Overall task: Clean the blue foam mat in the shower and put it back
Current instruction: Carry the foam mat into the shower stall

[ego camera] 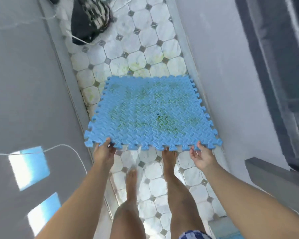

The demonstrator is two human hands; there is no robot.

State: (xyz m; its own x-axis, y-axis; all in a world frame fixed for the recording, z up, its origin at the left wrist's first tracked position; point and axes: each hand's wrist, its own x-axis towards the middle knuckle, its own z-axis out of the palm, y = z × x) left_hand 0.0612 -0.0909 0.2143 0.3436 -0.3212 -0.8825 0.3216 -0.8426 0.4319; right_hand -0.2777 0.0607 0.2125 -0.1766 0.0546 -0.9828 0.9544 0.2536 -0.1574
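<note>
A: Where is the blue foam mat (150, 112) now?

B: Above the tiled floor (152, 185) of the narrow shower strip, held out nearly flat by its near edge, between the grey wall on one side and the sill on the other. Green staining covers its middle, so I judge the cleaning is not done; this looks like the lifting or carrying step.

A: And the hands?

B: The left hand (104, 150) pinches the near left corner, fingers closed on the foam. The right hand (203, 156) sits at the near right corner with fingers loosely curled; whether it truly grips, I cannot tell.

A: Next?

B: Probably a firmer right grip, then scrubbing the green patch.
</note>
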